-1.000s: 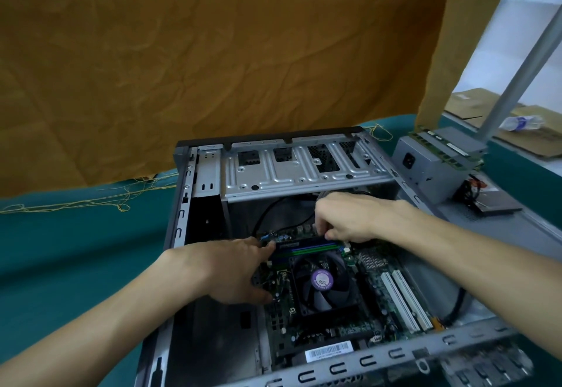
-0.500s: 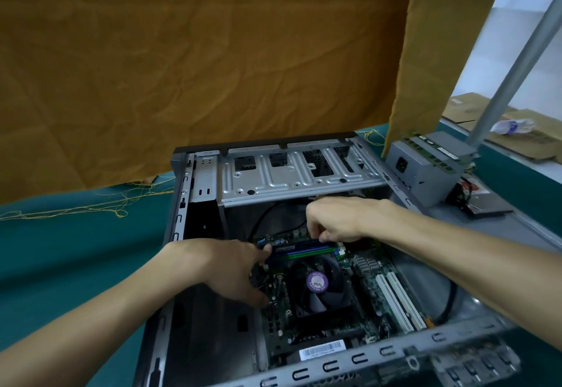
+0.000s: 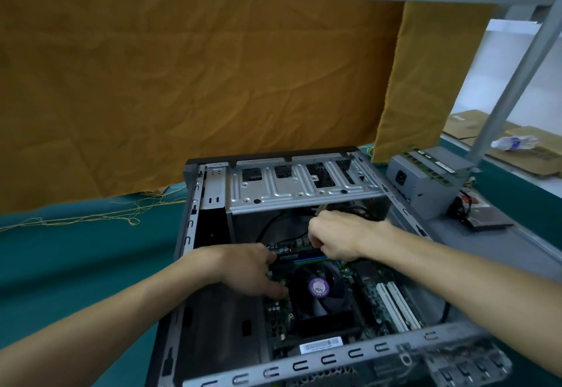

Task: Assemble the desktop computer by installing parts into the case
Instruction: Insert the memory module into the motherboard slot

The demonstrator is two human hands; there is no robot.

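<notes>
An open grey computer case [image 3: 194, 234] lies on its side on the teal table. Inside it sits a green motherboard [image 3: 374, 298] with a black CPU fan [image 3: 319, 287] bearing a purple sticker. A memory stick [image 3: 299, 257] stands in the slot just behind the fan. My left hand [image 3: 246, 268] rests on the board with its thumb against the stick's left end. My right hand [image 3: 333, 239] has curled fingers on the stick's right end. The fingertips of both hands are partly hidden.
A grey power supply [image 3: 425, 185] with more memory sticks on top stands right of the case, beside a flat dark drive [image 3: 486, 219]. An orange cloth hangs behind. A metal frame post [image 3: 514, 73] rises at the right. Yellow thread [image 3: 91, 219] lies left.
The view has tilted up, so the case sits lower in frame. Both hands stay on the memory stick's ends, with the right hand shifted slightly left.
</notes>
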